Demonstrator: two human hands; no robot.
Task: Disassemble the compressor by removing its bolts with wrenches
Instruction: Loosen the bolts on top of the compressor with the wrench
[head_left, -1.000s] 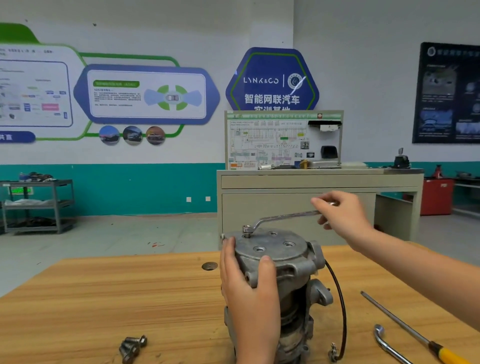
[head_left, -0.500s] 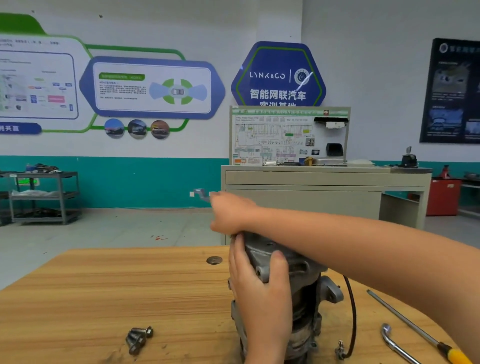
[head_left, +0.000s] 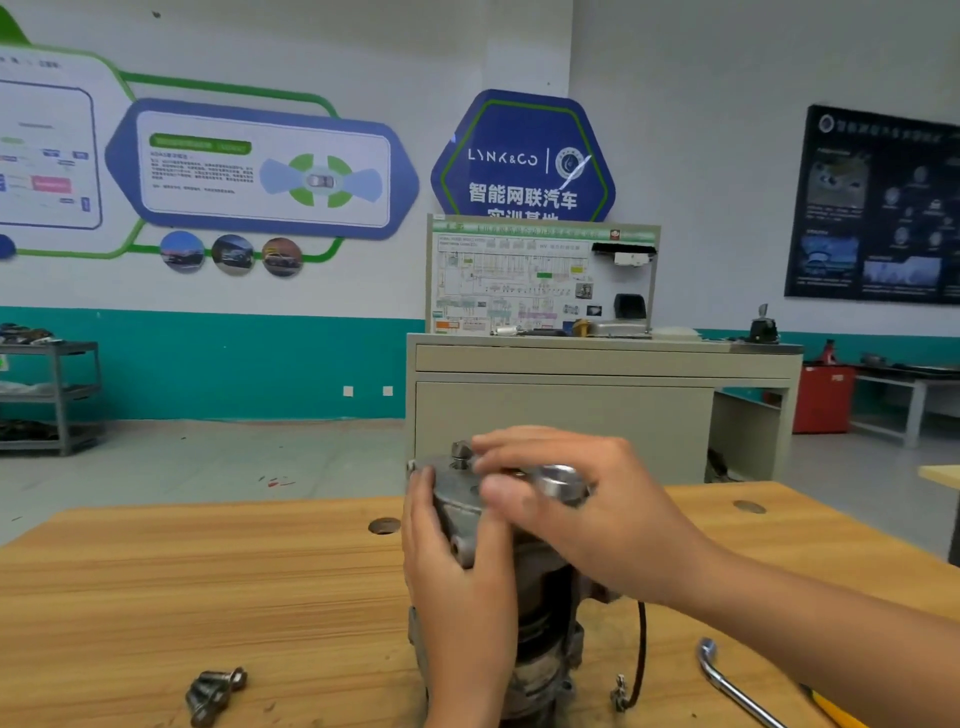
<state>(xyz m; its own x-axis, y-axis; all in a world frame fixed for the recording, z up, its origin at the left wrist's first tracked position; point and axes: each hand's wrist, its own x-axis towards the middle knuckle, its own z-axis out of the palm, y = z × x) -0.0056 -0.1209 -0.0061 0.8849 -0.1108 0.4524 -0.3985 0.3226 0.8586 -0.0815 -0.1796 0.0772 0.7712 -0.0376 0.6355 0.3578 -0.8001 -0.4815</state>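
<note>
A grey cast-metal compressor (head_left: 548, 660) stands upright near the middle of a light wooden table (head_left: 208, 571), close to the person's body. The left hand (head_left: 457, 571) grips the edge of its flat top plate - fingers curled round the far left side, thumb pressed against the near face.

The right hand (head_left: 587, 519) lies across the top of the compressor. A shiny steel wrench (head_left: 563, 480) is tucked between its thumb and forefinger, with only the round socket end showing. Its fingers stretch left toward a grey hex-headed bolt (head_left: 460, 449), which stands raised out of the far left corner of the top plate. The fingertips are right at the bolt's head, but motion blur makes it impossible to tell whether they pinch it.

A thin black cable (head_left: 641, 649) hangs down the compressor's right side to the table. A small heap of loose grey bolts (head_left: 215, 693) lies on the table to the lower left, well apart from the compressor. To the lower right lie a bent chrome L-shaped wrench (head_left: 727, 680) and, just beside it, a yellow-handled tool (head_left: 831, 712) cut off by the frame edge.

Behind the table stands a beige metal cabinet (head_left: 571, 405) - a wiring-diagram display board (head_left: 519, 280) rests on top of it.
</note>
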